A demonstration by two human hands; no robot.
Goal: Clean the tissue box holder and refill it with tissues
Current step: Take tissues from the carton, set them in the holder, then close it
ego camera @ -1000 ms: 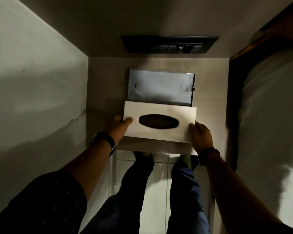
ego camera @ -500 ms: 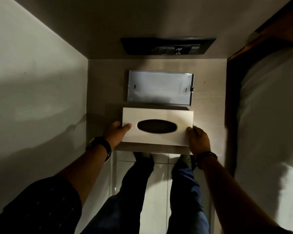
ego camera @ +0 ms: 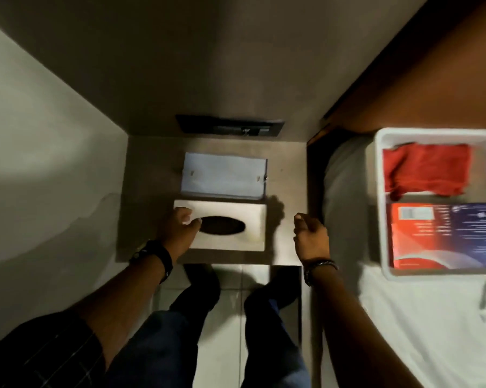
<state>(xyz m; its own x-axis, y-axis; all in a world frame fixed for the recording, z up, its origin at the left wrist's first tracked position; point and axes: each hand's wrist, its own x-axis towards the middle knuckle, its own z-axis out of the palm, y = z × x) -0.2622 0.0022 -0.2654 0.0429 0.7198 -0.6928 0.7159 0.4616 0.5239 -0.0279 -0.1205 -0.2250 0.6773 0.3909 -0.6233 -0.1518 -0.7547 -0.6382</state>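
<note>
The white tissue box holder cover (ego camera: 251, 219), with a dark oval slot, lies on the small bedside table (ego camera: 288, 177). Behind it lies its shiny metal base plate (ego camera: 223, 179). My left hand (ego camera: 178, 231) rests on the cover's left end, fingers at the edge of the slot. My right hand (ego camera: 309, 236) hovers just right of the cover, off it, fingers loosely curled and holding nothing. On the bed at the right, a white tray (ego camera: 381, 219) holds a red cloth (ego camera: 426, 169) and a red-and-blue tissue pack (ego camera: 443, 239).
A black switch panel (ego camera: 229, 127) is on the wall behind the table. A pale wall closes the left side. The white bed (ego camera: 404, 317) and its brown headboard (ego camera: 432, 65) fill the right. My legs stand on the tiled floor (ego camera: 227, 303) below.
My right hand has let go of the cover and moved right. The left hand has slid onto the cover's top. The view has swung right, revealing the tray on the bed.
</note>
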